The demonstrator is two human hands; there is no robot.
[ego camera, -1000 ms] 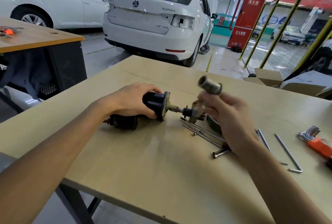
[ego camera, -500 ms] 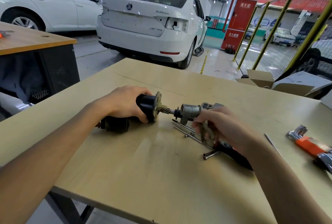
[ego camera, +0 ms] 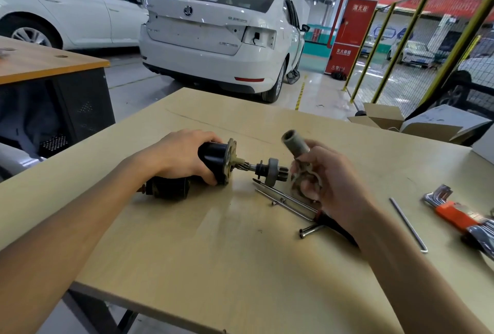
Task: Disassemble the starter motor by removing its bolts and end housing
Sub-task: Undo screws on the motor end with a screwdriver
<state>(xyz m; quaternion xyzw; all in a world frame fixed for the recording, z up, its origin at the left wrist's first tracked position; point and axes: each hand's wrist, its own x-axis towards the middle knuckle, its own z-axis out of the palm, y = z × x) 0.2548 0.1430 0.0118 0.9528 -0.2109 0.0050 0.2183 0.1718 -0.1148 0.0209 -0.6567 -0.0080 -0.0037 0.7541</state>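
Starter motor [ego camera: 213, 162] gripped by left hand [ego camera: 184, 154]; right hand [ego camera: 323, 181] holds end housing [ego camera: 296, 149].

White car [ego camera: 219, 39] beyond table [ego camera: 187, 253]; hex keys [ego camera: 454, 213] right; cardboard box [ego camera: 385, 117].

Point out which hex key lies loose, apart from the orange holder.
The single long hex key lying alone on the table, left of the bundled set.

The black motor [ego camera: 213, 159] lay sideways at frame centre, its pinion shaft [ego camera: 267, 169] bared rightward, the grey housing [ego camera: 296, 151] tilted apart just right of it, long bolts [ego camera: 286, 200] lying below.
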